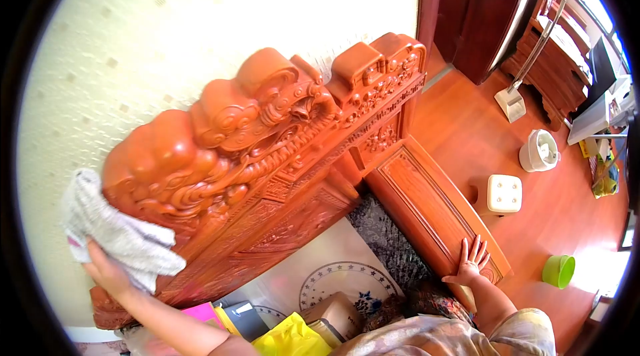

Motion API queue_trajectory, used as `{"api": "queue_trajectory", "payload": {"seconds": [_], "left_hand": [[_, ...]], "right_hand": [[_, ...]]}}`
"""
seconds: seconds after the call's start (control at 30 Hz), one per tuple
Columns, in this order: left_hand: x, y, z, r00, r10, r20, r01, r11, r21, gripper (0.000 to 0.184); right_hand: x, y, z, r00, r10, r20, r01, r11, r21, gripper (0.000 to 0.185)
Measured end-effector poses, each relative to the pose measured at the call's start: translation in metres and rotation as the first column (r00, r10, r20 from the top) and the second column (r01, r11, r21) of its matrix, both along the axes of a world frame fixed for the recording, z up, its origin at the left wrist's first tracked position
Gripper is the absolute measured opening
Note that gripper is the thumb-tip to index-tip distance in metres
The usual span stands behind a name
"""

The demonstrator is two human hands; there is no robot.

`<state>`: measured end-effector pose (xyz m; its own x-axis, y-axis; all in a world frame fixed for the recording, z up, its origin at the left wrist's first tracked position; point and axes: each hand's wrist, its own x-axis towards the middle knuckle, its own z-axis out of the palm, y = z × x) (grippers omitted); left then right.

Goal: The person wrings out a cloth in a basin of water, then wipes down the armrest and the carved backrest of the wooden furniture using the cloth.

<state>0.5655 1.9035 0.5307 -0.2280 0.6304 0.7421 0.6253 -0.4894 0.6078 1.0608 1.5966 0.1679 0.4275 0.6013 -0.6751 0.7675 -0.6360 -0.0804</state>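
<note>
A grey-white cloth (pixel 123 233) hangs over the left end of the carved wooden backrest (pixel 253 149), against the wall. My left hand (pixel 107 271) grips the cloth from below, its fingers partly hidden by the fabric. My right hand (pixel 471 265) lies flat with spread fingers on the panelled wooden armrest (pixel 433 203). Between the two arms is the seat, covered by a pale mat (pixel 333 249) with a printed ring of stars.
A yellow bag (pixel 293 337), a cardboard box (pixel 339 313) and dark and pink packages lie on the seat. Across the wooden floor stand a white stool (pixel 505 194), a white bin (pixel 540 151), a green bucket (pixel 559 271) and a long-handled dustpan (pixel 512 103).
</note>
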Motion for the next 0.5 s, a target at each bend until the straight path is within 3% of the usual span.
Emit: {"api": "queue_trajectory", "payload": {"seconds": [0.07,0.27,0.4,0.47,0.5], "left_hand": [[0.003,0.002,-0.001,0.979,0.064,-0.195,-0.061,0.998,0.018,0.043],[0.03,-0.002,0.008,0.972,-0.036,-0.232,0.026,0.999,-0.048,0.035],[0.034,-0.004,0.01,0.976,-0.099,-0.192,0.081,0.992,-0.097,0.034],[0.029,-0.001,0.008,0.952,-0.022,-0.304,0.013,0.999,-0.034,0.035],[0.027,0.0,0.006,0.941,0.01,-0.339,-0.005,1.0,0.016,0.036]], "right_hand": [[0.002,0.003,0.003,1.0,0.004,-0.001,-0.004,1.0,0.012,0.133],[0.002,0.0,0.005,1.0,0.02,0.011,-0.019,0.999,-0.042,0.135],[0.005,0.002,0.016,0.998,-0.003,-0.07,-0.001,0.999,-0.055,0.12],[0.007,0.003,0.018,1.0,0.018,-0.024,-0.019,0.999,-0.038,0.109],[0.014,0.001,0.014,0.994,0.107,-0.022,-0.105,0.992,0.072,0.106]]}}
